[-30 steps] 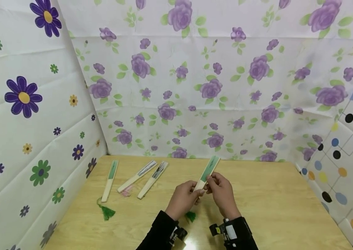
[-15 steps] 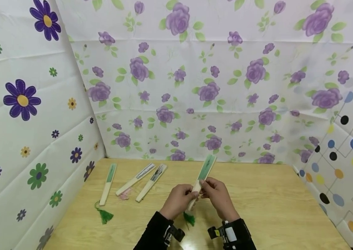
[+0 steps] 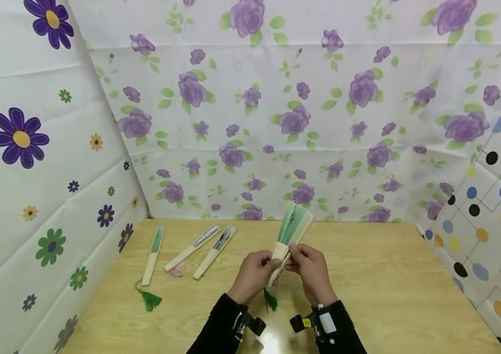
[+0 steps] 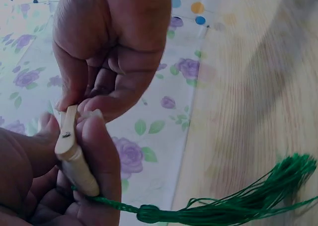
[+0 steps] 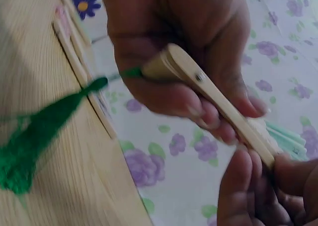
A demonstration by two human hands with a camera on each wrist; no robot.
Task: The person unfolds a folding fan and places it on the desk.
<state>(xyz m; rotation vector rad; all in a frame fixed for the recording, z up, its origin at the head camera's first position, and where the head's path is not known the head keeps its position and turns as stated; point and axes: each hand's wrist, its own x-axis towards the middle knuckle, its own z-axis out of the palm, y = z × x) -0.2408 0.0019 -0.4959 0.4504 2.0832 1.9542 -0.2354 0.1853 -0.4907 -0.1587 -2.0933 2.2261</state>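
A folding fan (image 3: 295, 223) with a green leaf and pale ribs is partly spread above the table's middle, its leaf end pointing away. My left hand (image 3: 252, 276) grips the ribs near the pivot end, thumb on top. On the other side, my right hand (image 3: 314, 275) pinches an outer rib between thumb and fingers. The left wrist view shows the rounded pivot end (image 4: 67, 136) with its metal rivet between the left thumb and fingers. A green tassel (image 4: 258, 201) hangs from that end. In the right wrist view, the outer rib (image 5: 228, 109) runs between both hands.
Three closed folding fans lie on the table's left: a green one (image 3: 152, 255) with a green tassel (image 3: 149, 300), a grey-printed one (image 3: 192, 248) by a pink tassel (image 3: 178, 268), and a dark-printed one (image 3: 215, 252). Flowered cloth (image 3: 215, 113) hangs behind the wooden table (image 3: 388, 285).
The fan has gone from closed to partly spread, its green leaf fanning out to the right. The right hand has drawn the outer rib away from the left hand's side.
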